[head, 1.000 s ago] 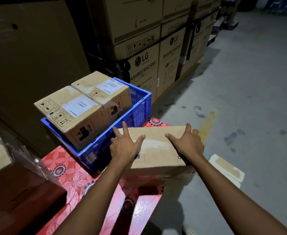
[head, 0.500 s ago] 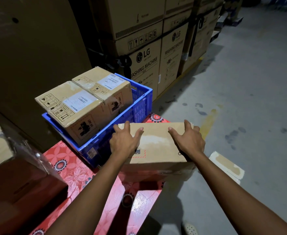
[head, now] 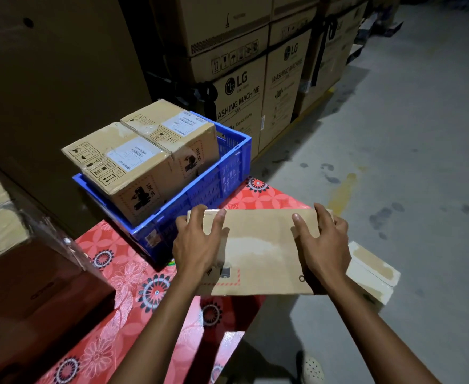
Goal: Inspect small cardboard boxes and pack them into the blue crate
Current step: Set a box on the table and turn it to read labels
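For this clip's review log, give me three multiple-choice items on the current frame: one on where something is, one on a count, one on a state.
1. Relative to the blue crate, where is the held box?
A. Inside it
B. Under it
C. Outside, beside it

2. How many items sit inside the crate?
A. One
B. Two
C. Four

3. What grips the held box?
A. Both hands
B. One hand only
C. Neither hand

Key:
1 C: the box is beside the crate's wall, over the edge of the red cloth.
2 B: two labelled boxes stand side by side in it.
3 A: the left hand and right hand both curl their fingers over its far edge.
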Motion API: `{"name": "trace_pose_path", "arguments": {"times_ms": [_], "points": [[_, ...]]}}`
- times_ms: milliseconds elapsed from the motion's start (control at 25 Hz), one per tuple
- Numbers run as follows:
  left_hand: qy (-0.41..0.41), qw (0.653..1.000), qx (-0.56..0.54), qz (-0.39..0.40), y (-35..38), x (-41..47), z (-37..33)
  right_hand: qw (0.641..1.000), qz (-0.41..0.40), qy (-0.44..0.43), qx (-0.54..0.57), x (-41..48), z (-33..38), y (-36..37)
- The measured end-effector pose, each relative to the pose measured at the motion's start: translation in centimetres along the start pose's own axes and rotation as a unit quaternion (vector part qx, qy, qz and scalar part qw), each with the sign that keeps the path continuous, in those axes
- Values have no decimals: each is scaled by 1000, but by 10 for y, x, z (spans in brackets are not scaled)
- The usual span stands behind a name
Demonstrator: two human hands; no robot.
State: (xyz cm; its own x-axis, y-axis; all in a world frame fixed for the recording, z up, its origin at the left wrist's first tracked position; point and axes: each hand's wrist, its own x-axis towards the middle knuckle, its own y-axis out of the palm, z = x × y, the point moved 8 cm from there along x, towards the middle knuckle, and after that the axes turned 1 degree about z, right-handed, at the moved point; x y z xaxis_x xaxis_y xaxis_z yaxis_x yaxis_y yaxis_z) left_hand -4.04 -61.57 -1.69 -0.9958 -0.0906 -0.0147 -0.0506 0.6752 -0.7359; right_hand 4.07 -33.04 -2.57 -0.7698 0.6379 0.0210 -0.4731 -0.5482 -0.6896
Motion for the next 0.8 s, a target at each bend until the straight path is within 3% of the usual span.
{"name": "trace_pose_path", "arguments": {"times_ms": [160, 320, 440, 600, 800], "points": [[40, 989, -132, -46, -11, -6, 1, 992, -50, -28, 112, -3, 11, -17], [14, 977, -202, -61, 5, -12, 24, 993, -32, 5, 109, -5, -8, 1], [-1, 982, -181, -59, 25, -24, 51, 996, -14, 30, 87, -17, -39, 22], [-43, 988, -148, 10, 48, -35, 80, 997, 29, 63, 42, -32, -67, 41], [-60, 994, -16, 90, 59, -14, 76, 993, 84, 50, -67, -14, -60, 54]]}}
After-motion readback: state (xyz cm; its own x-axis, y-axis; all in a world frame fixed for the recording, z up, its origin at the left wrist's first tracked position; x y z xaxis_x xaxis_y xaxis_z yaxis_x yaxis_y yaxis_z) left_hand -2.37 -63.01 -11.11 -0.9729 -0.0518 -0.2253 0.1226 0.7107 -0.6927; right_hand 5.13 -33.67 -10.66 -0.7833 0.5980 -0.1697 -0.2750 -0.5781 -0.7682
